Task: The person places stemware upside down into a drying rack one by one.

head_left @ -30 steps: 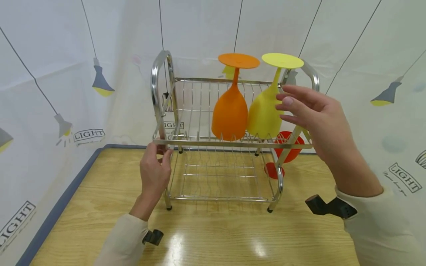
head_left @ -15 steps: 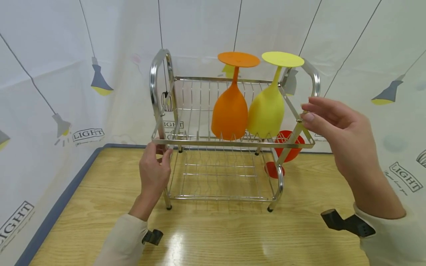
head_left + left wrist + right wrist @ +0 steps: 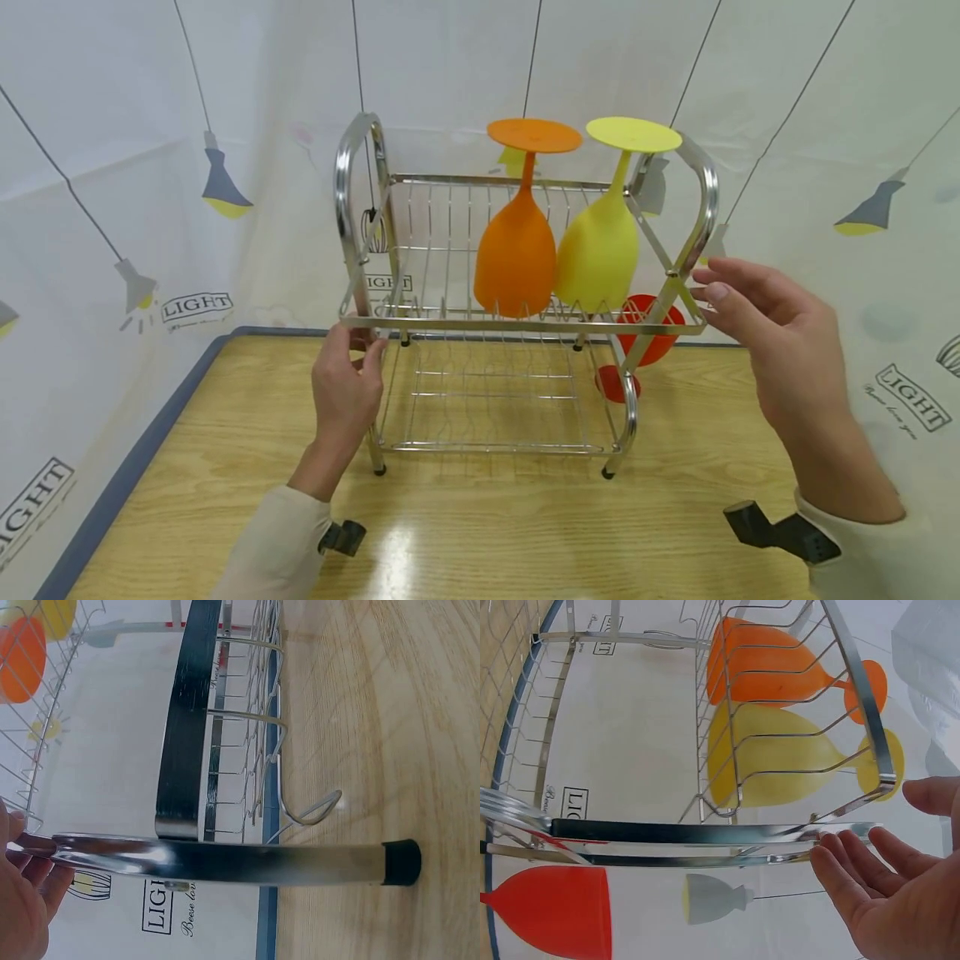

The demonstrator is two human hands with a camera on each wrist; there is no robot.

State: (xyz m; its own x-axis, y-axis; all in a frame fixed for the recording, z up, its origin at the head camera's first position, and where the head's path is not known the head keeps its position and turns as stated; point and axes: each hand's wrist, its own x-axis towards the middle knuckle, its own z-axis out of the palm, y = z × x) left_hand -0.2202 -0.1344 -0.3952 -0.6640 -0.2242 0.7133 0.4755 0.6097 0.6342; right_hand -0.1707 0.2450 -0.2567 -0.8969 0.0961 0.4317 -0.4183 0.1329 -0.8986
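A two-tier chrome dish rack [image 3: 525, 326] stands on the table. On its upper tier an orange goblet [image 3: 516, 250] and a yellow goblet [image 3: 597, 250] sit upside down, side by side. My left hand [image 3: 346, 379] grips the rack's left post just below the upper tier; in the left wrist view the thumb and fingers lie on either side of the tube [image 3: 112, 851]. Beside the rack's right end, my right hand [image 3: 787, 354] is held with loosely bent fingers and nothing in it. Its fingertips [image 3: 826, 844] are close to the side frame; whether they touch it cannot be told.
A red goblet [image 3: 651, 343] stands upright on the table behind the rack's right leg, partly hidden by the frame. The wooden table [image 3: 480, 533] meets a wall sheet [image 3: 285, 167] printed with lamps at the back and sides.
My right hand has moved away from the yellow goblet, out to the right and then down beside the rack's right side frame. The left hand has kept its grip on the post.
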